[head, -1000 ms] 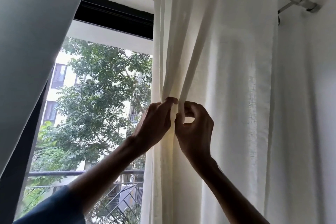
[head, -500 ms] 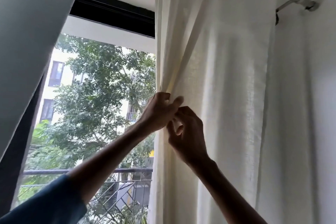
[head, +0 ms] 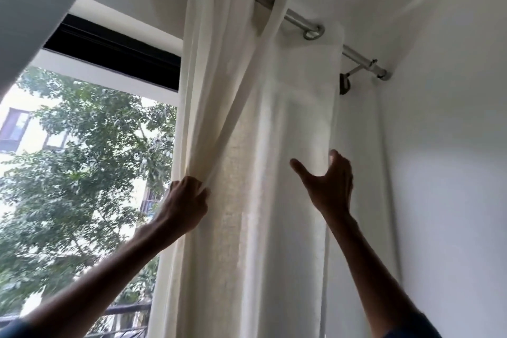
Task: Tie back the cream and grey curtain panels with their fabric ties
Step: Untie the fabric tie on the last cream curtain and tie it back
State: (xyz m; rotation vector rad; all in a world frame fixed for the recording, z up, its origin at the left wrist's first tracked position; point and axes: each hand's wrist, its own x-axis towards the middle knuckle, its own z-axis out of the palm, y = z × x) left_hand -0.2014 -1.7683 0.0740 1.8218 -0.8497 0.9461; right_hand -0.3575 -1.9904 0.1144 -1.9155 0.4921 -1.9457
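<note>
Cream curtain panel [head: 274, 173] is hung from the metal rod [head: 299, 19], right of the window [head: 82, 159] and left of the white wall [head: 452, 145]. Its left-edge folds are gripped by the left hand [head: 183, 206], fingers closed on the fabric. A fabric tie [head: 263, 57] is seen stretched diagonally from that grip up to the rod. The right hand [head: 329, 186] is spread wide, thumb out, at the panel's right edge; contact cannot be told. Grey curtain panel [head: 33, 8] is seen at the upper left corner, blurred.
</note>
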